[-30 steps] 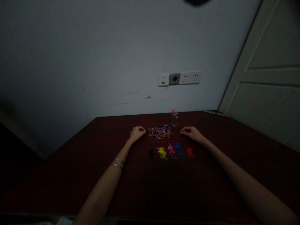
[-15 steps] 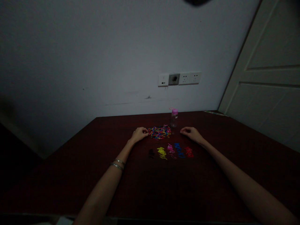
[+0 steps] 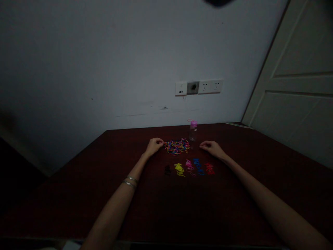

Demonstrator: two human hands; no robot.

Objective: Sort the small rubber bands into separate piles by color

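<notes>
A mixed pile of coloured rubber bands (image 3: 178,146) lies on the dark red table. At the pile's left edge is my left hand (image 3: 154,145), thumb and fingertips pinched together; whether a band is between them is too small to see. To the right of the pile my right hand (image 3: 212,148) rests on the table, fingers closed together and apart from the pile. In a row nearer me lie small heaps of bands: black (image 3: 167,170), yellow (image 3: 179,169), pink (image 3: 190,167), blue (image 3: 199,166) and red (image 3: 209,168).
Behind the pile stands a clear bottle (image 3: 193,132) with a pink lid and a loop. Wall sockets (image 3: 210,86) sit above the table's back edge. A pale panelled door (image 3: 299,86) is at the right. The light is dim.
My left hand has shifted slightly away from me along the pile's left edge, its fingers still pinched. My right hand and the heaps look the same.
</notes>
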